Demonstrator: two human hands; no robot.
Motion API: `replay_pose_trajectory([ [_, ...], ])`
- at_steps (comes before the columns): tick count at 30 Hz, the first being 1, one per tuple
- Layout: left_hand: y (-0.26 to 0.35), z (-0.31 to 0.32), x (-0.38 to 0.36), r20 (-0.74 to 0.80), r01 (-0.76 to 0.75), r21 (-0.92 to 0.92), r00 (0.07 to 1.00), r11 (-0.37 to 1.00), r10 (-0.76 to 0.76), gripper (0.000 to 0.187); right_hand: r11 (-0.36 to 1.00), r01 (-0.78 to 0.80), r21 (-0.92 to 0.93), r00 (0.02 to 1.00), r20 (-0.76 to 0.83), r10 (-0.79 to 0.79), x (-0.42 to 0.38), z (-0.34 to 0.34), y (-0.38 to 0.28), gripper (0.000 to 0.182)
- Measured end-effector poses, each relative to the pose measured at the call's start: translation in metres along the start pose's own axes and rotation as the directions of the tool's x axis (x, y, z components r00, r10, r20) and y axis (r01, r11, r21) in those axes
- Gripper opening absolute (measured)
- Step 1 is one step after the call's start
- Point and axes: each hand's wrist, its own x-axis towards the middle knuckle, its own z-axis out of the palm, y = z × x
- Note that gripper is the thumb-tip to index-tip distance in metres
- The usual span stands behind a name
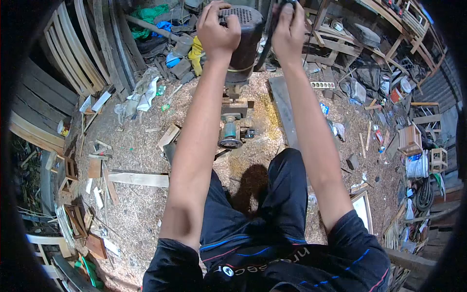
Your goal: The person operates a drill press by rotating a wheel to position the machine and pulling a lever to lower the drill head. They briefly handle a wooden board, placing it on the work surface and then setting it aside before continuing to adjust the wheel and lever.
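High in the view, my left hand (219, 30) has its fingers curled in front of a dark cylindrical housing (242, 44) with a perforated round top. Its thumb overlaps the perforated top; what the fingers close on, if anything, is hidden. To the right of the housing my right hand (290, 36) is closed around a small black object (287, 3), cut by the upper frame edge. I cannot make out its kind. Below the housing, between my forearms, stands a machine part with a teal body (230, 130) and a round dark handwheel (230, 143).
Sawdust and wood scraps cover the floor. A long grey board (284, 109) lies to the right of the machine. Curved wood strips (73, 51) lean at the back left. A pale plank (138, 179) lies left. A small wooden frame (410, 138) stands right, beside a white bucket (417, 164).
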Motion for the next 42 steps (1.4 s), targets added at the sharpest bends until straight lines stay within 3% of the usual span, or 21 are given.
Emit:
replay_pose_trajectory([
  [1,0.0,0.001,0.003,-0.008,0.002,-0.007,1.0,1.0,-0.002,0.026,0.999,0.027,-0.045,0.997,-0.07,-0.03,0.011,0.009,0.005,0.051],
  [2,0.001,0.002,0.006,-0.008,0.016,0.005,1.0,1.0,-0.016,0.026,0.991,-0.122,-0.057,0.981,0.147,0.129,0.021,0.002,0.014,0.055],
  [6,0.008,-0.001,0.013,0.042,0.093,-0.006,0.995,0.996,-0.093,0.028,0.971,-0.212,-0.111,0.941,0.246,0.234,0.031,0.018,0.079,0.073],
  [9,0.023,-0.001,0.02,0.029,0.218,-0.006,0.976,0.976,-0.218,0.024,0.959,0.079,-0.273,0.969,0.249,-0.009,0.015,0.015,0.09,0.054],
  [10,0.026,-0.004,0.021,0.046,0.237,-0.011,0.971,0.971,-0.236,0.024,0.942,-0.176,-0.285,0.897,0.348,0.273,0.007,-0.001,0.086,0.058],
  [11,0.027,-0.007,0.022,0.062,0.254,-0.017,0.966,0.967,-0.252,0.024,0.924,-0.219,-0.313,0.878,0.35,0.327,-0.005,-0.01,0.08,0.058],
  [14,0.0,-0.019,-0.004,0.07,0.027,0.067,0.997,0.997,-0.031,0.04,0.887,-0.285,-0.365,0.831,0.367,0.418,-0.059,-0.035,0.076,0.055],
  [17,0.006,-0.065,-0.058,0.121,0.126,0.084,0.983,0.988,-0.136,0.051,0.879,-0.226,-0.42,0.871,0.317,0.375,-0.144,-0.062,0.07,0.047],
  [18,0.007,-0.085,-0.089,0.143,0.185,0.125,0.969,0.975,-0.202,0.049,0.856,-0.423,-0.296,0.812,0.296,0.503,-0.176,-0.068,0.061,0.042],
  [20,0.012,-0.128,-0.163,0.221,0.421,0.243,0.853,0.874,-0.473,0.05,0.811,-0.438,-0.389,0.735,0.365,0.572,-0.258,-0.089,0.072,0.044],
  [21,0.006,-0.152,-0.205,0.288,0.414,0.34,0.809,0.844,-0.512,0.049,0.744,-0.536,-0.399,0.612,0.423,0.668,-0.307,-0.099,0.086,0.048],
  [22,-0.003,-0.171,-0.255,0.308,0.474,0.417,0.729,0.775,-0.611,0.051,0.784,-0.447,-0.43,0.609,0.496,0.619,-0.349,-0.11,0.081,0.057],
  [23,-0.004,-0.192,-0.288,0.37,0.571,0.533,0.506,0.624,-0.779,0.053,0.823,-0.347,-0.449,0.598,0.57,0.564,-0.377,-0.117,0.075,0.068],
  [25,-0.009,-0.22,-0.363,0.293,0.525,0.656,0.485,0.542,-0.824,0.053,0.816,-0.295,-0.497,0.371,0.727,0.577,-0.414,-0.122,0.062,0.085],
  [26,-0.023,-0.224,-0.395,0.286,0.509,0.719,0.405,0.474,-0.869,0.053,0.815,-0.264,-0.516,0.245,0.781,0.574,-0.424,-0.121,0.06,0.094],
  [28,-0.037,-0.232,-0.446,0.251,0.451,0.829,0.227,0.33,-0.941,0.053,0.81,-0.248,-0.531,0.22,0.784,0.581,-0.439,-0.117,0.061,0.103],
  [32,-0.004,-0.227,-0.392,0.253,0.409,0.896,-0.147,0.174,-0.956,0.052,0.776,-0.298,-0.556,0.165,0.771,0.615,-0.443,-0.115,0.068,0.107],
  [35,-0.018,-0.232,-0.429,0.3,0.332,0.902,-0.023,0.276,-0.954,0.051,0.74,-0.349,-0.575,0.126,0.754,0.645,-0.438,-0.113,0.062,0.109],
  [36,-0.024,-0.235,-0.438,0.331,0.33,0.883,0.066,0.334,-0.941,0.042,0.736,-0.356,-0.576,0.121,0.753,0.647,-0.439,-0.113,0.061,0.109],
  [39,-0.033,-0.23,-0.436,0.334,0.377,0.883,-0.082,0.281,-0.939,0.03,0.744,-0.379,-0.55,0.113,0.771,0.627,-0.437,-0.115,0.063,0.108],
  [42,-0.022,-0.23,-0.423,0.3,0.428,0.863,-0.012,0.267,-0.954,0.018,0.793,-0.369,-0.485,0.13,0.818,0.561,-0.439,-0.119,0.071,0.108],
])
